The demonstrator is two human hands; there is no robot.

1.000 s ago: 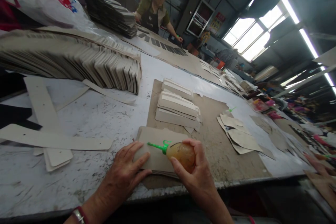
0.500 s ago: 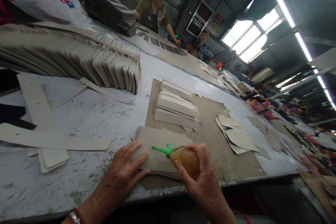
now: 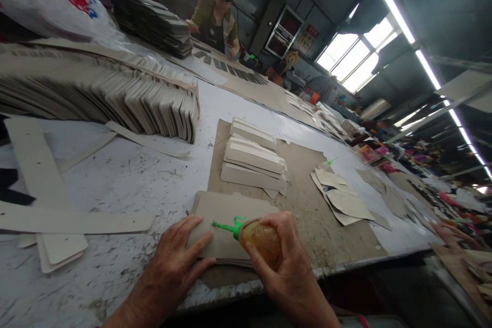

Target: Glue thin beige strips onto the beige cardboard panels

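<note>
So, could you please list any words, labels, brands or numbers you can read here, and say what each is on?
No text can be read.
Plastic bag: red and blue print, too distorted to read.
Wall poster: too small and blurred.
Squeeze bottle in the right hand: no label shows.

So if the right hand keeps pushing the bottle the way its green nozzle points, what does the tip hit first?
Most likely the left hand: the squeeze bottle in the right hand aims its green nozzle left, low over the cardboard stack, toward the left index finger. Depth is unclear, so it may touch the cardboard first.
</note>
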